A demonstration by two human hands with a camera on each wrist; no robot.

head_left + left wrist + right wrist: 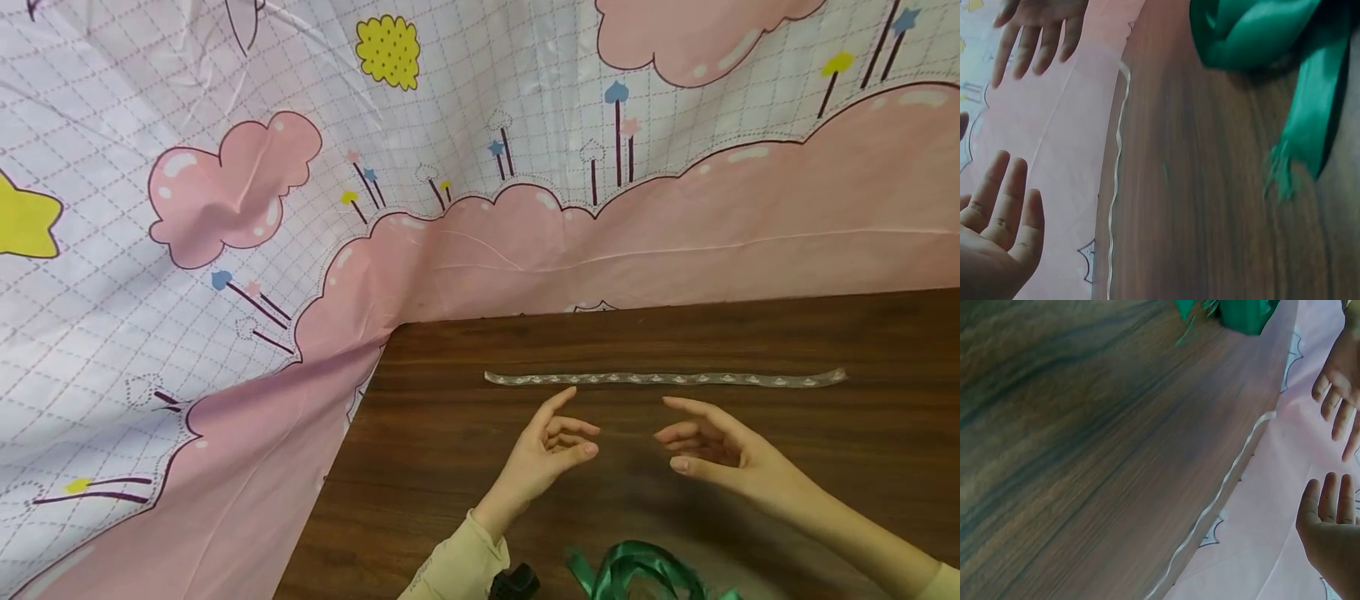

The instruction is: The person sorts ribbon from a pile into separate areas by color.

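Observation:
Both hands hover over a dark wooden table, palms facing each other with a gap between them. The left hand (551, 446) has loosely bent fingers around nothing; its index fingertip comes close to a narrow pale ribbon (637, 379) in the head view. Opposite it, the right hand (720, 450) holds nothing, fingers extended and slightly bent. The ribbon, printed with a row of small white motifs, lies stretched out left to right beyond the hands. Nearer the person is a loosely looped green satin ribbon (645, 567), whose frayed end (1285, 169) shows in the left wrist view.
A small black object (515, 581) sits by the left sleeve at the bottom edge of the head view. Pink and white patterned cloth (480, 250) hangs along the back and left of the wooden table (420, 467).

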